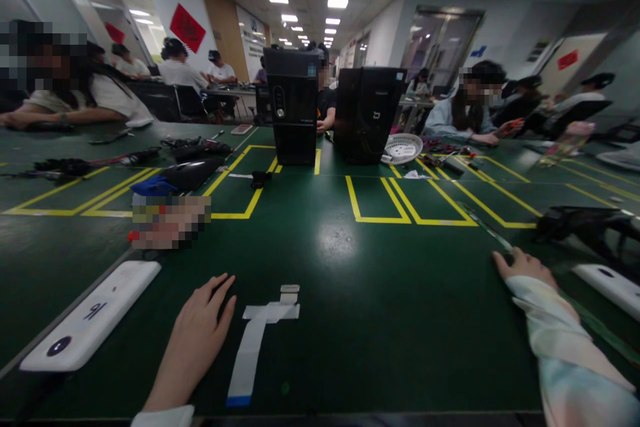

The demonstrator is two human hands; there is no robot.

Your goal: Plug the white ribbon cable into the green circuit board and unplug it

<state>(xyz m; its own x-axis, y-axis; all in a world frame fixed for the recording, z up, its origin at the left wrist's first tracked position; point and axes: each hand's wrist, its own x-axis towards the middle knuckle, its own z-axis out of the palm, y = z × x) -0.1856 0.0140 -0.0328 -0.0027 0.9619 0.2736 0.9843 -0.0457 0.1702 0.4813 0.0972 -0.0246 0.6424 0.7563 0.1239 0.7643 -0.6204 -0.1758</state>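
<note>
My left hand (pixel 203 320) rests palm down on the green table (pixel 385 333), its fingers stretched out and holding nothing. Just right of it lies a white flat ribbon cable (pixel 253 353) with a blue end toward me and a small connector (pixel 290 293) at the far end. A whitish strip crosses the cable near that connector. Further right, my right hand (pixel 530 270) lies on the table with thumb and fingers apart, at a thin pale line (pixel 485 228) that looks like a table seam. Nothing shows in its grip.
Two black computer towers (pixel 295 107) (pixel 370 113) stand at the back. White power banks or similar boxes (pixel 95 317) (pixel 610 287) lie at either side. Cables (pixel 195 147), a white basket (pixel 403 148) and yellow tape outlines (pixel 383 219) are further off. People sit around the table.
</note>
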